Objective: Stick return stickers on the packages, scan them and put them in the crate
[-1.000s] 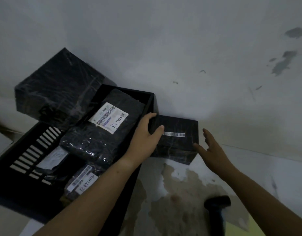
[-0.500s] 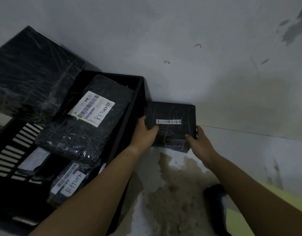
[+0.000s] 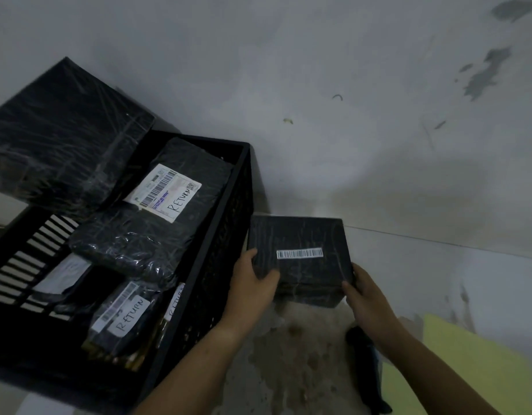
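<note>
Nearest, a dark scanner (image 3: pixel 367 363) lies on the stained floor (image 3: pixel 288 354) beside a yellow sheet (image 3: pixel 468 369), under the right forearm. The left hand (image 3: pixel 251 290) and right hand (image 3: pixel 368 298) both grip the black box (image 3: pixel 300 262) by its near corners, just right of the crate (image 3: pixel 225 235). Behind it, the crate holds wrapped packages (image 3: pixel 156 229) marked RETURN, against the wall (image 3: pixel 348 115).

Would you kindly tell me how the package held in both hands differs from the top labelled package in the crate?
The held package sits outside the crate, gripped by the left hand and right hand; the top crate package lies inside. The held one bears only a small barcode strip; the other has a large label with RETURN handwritten. Both are black-wrapped.
</note>
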A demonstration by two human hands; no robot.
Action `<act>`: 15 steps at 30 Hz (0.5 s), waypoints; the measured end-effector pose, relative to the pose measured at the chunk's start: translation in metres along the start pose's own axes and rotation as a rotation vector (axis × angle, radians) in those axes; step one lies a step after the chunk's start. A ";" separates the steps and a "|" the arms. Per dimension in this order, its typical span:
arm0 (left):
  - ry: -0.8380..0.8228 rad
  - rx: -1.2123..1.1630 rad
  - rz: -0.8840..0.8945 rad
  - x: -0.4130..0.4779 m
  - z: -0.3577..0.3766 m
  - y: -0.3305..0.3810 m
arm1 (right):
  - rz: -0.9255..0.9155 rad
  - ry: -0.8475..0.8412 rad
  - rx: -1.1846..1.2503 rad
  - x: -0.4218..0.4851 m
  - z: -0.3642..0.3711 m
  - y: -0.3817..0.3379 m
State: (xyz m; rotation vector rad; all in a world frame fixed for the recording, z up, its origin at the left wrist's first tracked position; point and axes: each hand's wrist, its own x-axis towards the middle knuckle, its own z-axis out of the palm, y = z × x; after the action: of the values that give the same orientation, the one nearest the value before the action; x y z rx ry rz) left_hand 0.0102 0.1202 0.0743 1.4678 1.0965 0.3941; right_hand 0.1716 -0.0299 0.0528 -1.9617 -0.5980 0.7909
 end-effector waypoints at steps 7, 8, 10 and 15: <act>0.038 0.152 0.025 -0.095 -0.015 -0.065 | 0.004 -0.160 0.076 -0.089 -0.003 0.038; 0.052 0.173 0.034 -0.104 -0.020 -0.072 | 0.008 -0.180 0.115 -0.100 -0.001 0.042; 0.053 0.221 0.049 -0.119 -0.028 -0.082 | 0.016 -0.187 0.178 -0.123 0.002 0.051; -0.015 0.328 0.094 -0.145 -0.034 -0.099 | 0.045 -0.256 0.190 -0.149 0.002 0.071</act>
State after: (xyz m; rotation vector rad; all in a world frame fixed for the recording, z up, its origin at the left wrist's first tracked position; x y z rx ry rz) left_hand -0.1269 0.0105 0.0427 1.8126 1.1203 0.2762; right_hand 0.0753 -0.1631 0.0325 -1.7189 -0.6056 1.0968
